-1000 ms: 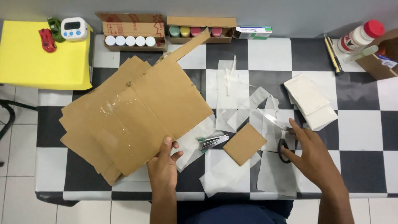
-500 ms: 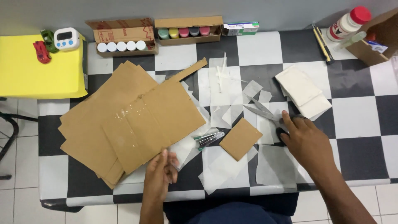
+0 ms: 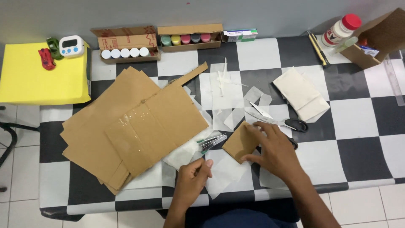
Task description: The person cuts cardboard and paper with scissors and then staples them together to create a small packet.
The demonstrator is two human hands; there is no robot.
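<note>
Cardboard square [image 3: 239,142], light and stiff, lies under the right hand [image 3: 276,152], fingers spread across its edge; left hand [image 3: 193,177] curls loosely, empty, on the bench [image 3: 363,126].

Small brown cardboard piece [image 3: 239,142] — lying flat, skewed, on translucent paper scraps [image 3: 228,169].

- The right hand [image 3: 276,153] covers one handle of the scissors [image 3: 276,121].
- The cardboard box [image 3: 379,39] is cut off at the right edge.
- The small cardboard piece [image 3: 238,142] is partly hidden by fingers.
</note>
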